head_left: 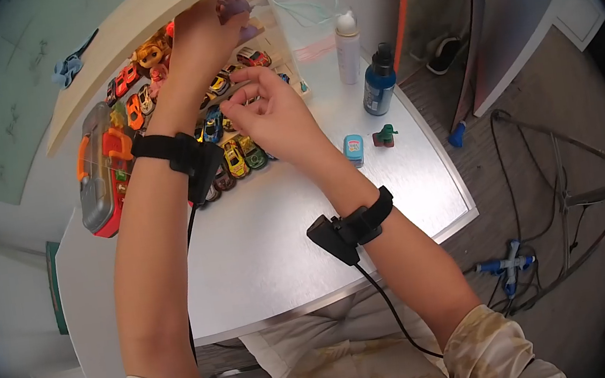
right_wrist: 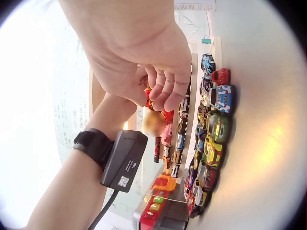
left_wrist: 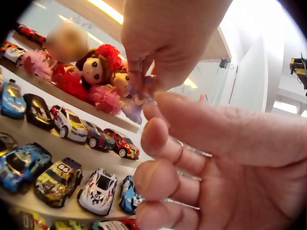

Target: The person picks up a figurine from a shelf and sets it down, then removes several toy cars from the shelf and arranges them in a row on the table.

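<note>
My left hand (head_left: 206,33) reaches up to the wooden shelf and pinches a small doll in a purple dress (head_left: 237,6). In the left wrist view its fingertips (left_wrist: 144,88) are at the doll's side, at the end of a row of dolls. Next to it sits a doll with a red flower on its head and a pink skirt (left_wrist: 93,74). My right hand (head_left: 271,113) hovers in front of the toy cars, palm inward. Its fingers are loosely bent with nothing between them, as the right wrist view also shows.
Toy cars (left_wrist: 98,191) stand in rows on stepped shelves. A clear-lidded toy case (head_left: 95,170) stands at the left. A white spray bottle (head_left: 348,49), a blue bottle (head_left: 378,83), a blue box (head_left: 353,150) and a small green toy (head_left: 386,136) stand near the table's right edge.
</note>
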Action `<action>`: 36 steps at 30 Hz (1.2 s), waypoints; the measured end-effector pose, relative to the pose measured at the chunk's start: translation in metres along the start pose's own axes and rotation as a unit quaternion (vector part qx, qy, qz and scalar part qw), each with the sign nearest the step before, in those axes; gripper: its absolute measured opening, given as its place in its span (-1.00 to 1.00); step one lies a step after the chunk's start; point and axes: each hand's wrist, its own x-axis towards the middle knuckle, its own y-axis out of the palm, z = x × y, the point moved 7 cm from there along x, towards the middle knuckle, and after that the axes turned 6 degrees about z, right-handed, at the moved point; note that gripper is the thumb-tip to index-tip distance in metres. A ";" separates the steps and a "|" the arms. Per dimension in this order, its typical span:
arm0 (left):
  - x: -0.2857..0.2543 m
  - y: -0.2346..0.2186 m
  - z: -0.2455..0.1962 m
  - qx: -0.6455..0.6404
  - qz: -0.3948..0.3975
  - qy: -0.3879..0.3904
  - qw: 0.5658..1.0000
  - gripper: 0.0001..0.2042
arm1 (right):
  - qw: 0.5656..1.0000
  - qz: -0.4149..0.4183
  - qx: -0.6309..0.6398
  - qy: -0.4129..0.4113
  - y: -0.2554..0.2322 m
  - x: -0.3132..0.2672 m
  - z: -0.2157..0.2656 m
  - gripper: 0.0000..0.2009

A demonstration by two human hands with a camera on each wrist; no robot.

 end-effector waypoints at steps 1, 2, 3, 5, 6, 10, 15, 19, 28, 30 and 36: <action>0.001 0.002 0.002 0.011 0.001 0.000 1.000 -0.49 | 1.000 0.002 0.000 -0.003 0.001 0.000 0.000 -0.51; 0.002 0.003 0.003 0.023 0.002 0.000 1.000 -0.49 | 1.000 0.004 0.000 -0.006 0.002 0.000 0.001 -0.51; 0.002 0.003 0.004 0.034 0.003 0.001 0.999 -0.49 | 1.000 0.005 -0.001 -0.009 0.003 0.000 0.002 -0.51; 0.003 0.002 0.008 0.073 -0.021 0.002 0.997 -0.49 | 1.000 0.025 -0.005 -0.001 0.004 0.000 0.003 -0.49; 0.004 0.002 0.011 0.092 -0.033 0.003 0.995 -0.50 | 0.999 0.033 -0.007 0.002 0.005 0.000 0.004 -0.48; 0.008 0.001 0.015 0.080 -0.011 -0.002 0.997 -0.49 | 1.000 0.019 -0.011 0.000 0.004 -0.002 0.006 -0.49; 0.018 0.007 0.008 0.046 0.025 -0.003 0.999 -0.52 | 1.000 -0.001 -0.007 -0.019 0.004 -0.001 0.003 -0.53; 0.023 0.012 0.014 0.039 0.027 -0.020 0.999 -0.53 | 1.000 -0.006 -0.010 -0.018 0.004 0.000 0.001 -0.52; 0.019 0.005 0.007 0.069 0.053 -0.037 0.996 -0.46 | 1.000 -0.002 -0.010 -0.019 0.005 -0.002 0.005 -0.52; 0.014 -0.004 0.004 0.067 0.048 -0.008 0.997 -0.44 | 1.000 -0.002 -0.001 -0.018 0.006 -0.001 0.005 -0.53; 0.007 -0.011 0.026 0.135 0.035 0.045 0.989 -0.42 | 0.999 -0.003 -0.008 -0.031 0.007 -0.004 0.017 -0.58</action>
